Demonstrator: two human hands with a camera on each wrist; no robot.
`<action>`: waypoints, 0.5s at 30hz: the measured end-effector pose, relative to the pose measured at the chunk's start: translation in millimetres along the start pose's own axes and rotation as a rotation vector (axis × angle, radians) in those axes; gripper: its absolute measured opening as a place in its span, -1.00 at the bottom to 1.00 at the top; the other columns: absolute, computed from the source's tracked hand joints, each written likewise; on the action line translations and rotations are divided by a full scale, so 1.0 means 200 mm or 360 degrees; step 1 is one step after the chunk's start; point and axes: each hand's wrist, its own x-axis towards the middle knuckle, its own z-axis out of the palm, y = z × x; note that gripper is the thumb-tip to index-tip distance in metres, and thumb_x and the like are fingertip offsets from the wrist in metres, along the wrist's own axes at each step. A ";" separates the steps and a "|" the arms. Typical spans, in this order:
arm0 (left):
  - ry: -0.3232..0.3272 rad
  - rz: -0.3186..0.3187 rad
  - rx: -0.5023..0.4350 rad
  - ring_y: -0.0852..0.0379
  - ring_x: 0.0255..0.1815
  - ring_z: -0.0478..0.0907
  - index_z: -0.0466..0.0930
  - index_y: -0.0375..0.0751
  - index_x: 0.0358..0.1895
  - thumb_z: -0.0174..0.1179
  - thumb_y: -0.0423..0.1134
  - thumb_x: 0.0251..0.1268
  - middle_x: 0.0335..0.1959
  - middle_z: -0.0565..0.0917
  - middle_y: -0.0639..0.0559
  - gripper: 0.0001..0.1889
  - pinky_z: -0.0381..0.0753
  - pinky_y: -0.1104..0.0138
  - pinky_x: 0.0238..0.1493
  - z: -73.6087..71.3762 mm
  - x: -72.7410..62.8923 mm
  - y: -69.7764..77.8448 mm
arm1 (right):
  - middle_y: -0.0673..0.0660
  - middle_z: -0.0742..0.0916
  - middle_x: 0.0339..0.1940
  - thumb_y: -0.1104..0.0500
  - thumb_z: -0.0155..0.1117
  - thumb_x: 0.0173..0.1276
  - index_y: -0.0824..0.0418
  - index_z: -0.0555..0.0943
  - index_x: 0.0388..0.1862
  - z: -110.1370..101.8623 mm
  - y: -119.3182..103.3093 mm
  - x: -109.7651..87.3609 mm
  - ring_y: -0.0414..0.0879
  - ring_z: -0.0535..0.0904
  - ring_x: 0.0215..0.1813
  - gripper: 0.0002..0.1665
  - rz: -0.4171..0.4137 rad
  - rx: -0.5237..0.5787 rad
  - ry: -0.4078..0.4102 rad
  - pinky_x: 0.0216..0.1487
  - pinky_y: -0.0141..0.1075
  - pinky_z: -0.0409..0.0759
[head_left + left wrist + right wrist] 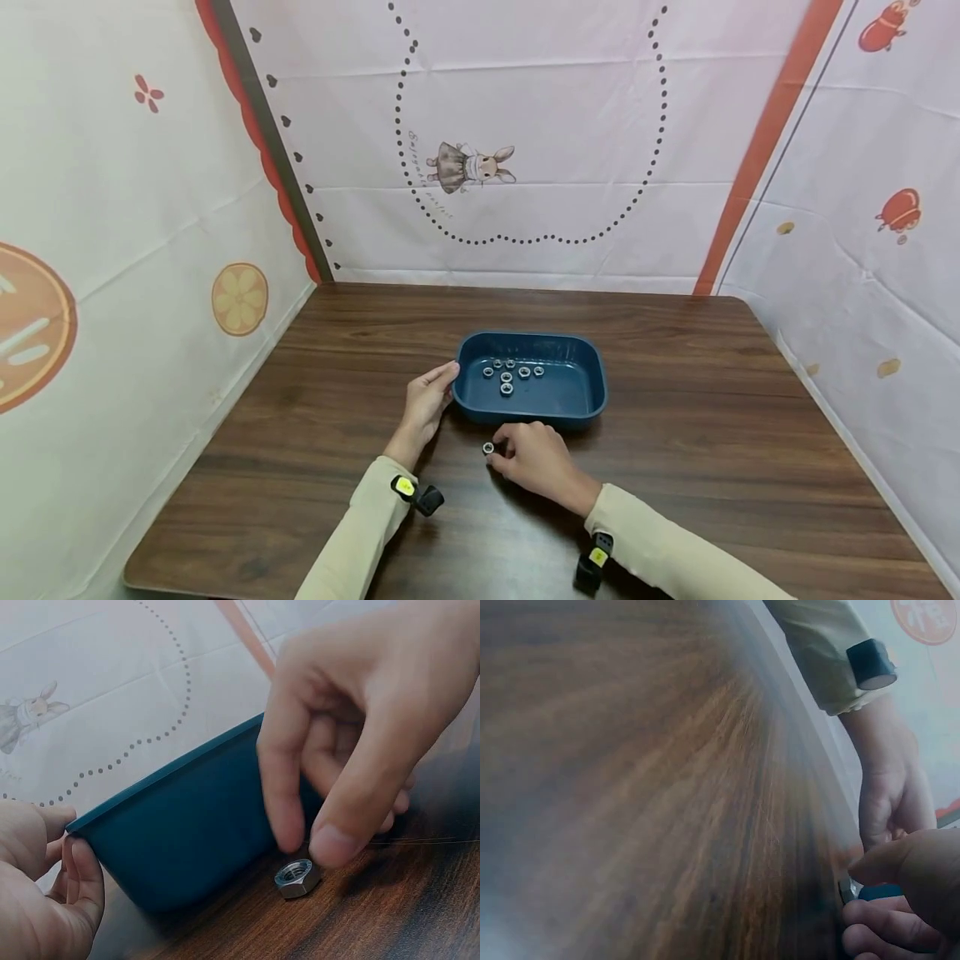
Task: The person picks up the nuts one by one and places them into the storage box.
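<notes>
A blue rectangular tray sits on the table with several hex nuts on its floor. My left hand pinches the tray's left rim; in the left wrist view its thumb and fingers lie on both sides of the rim. One silvery hex nut lies flat on the wood in front of the tray. My right hand is right at this nut, thumb and index fingertips slightly parted beside it. The left wrist view shows the fingertips just above and behind the nut, not clasping it. In the right wrist view the right hand is partly cut off.
The brown wooden table extends around the tray on every side. White printed cloth hangs behind it and along both sides. Each sleeve carries a wrist camera, such as the one on the right.
</notes>
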 end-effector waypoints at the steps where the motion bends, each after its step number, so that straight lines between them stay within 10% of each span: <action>1: 0.0001 0.0000 -0.0003 0.27 -0.17 0.56 0.62 -0.37 0.25 0.33 -0.22 0.43 0.29 0.61 -0.24 -0.58 0.54 0.53 -0.30 0.00 0.00 0.00 | -0.16 0.70 -0.60 0.01 0.52 0.27 0.13 0.79 -0.21 0.01 0.00 0.01 -0.38 0.51 -0.57 -0.76 0.0011 -0.0021 0.0016 -0.49 -0.40 0.50; 15: 0.0002 0.0023 -0.0023 0.23 -0.14 0.58 0.64 -0.39 0.22 0.34 -0.23 0.41 0.25 0.64 -0.25 -0.59 0.55 0.52 -0.30 0.00 0.00 -0.01 | -0.21 0.67 -0.61 0.00 0.54 0.25 0.02 0.79 -0.35 0.03 0.00 0.00 -0.40 0.49 -0.55 -0.86 0.0028 -0.0038 0.0062 -0.48 -0.43 0.48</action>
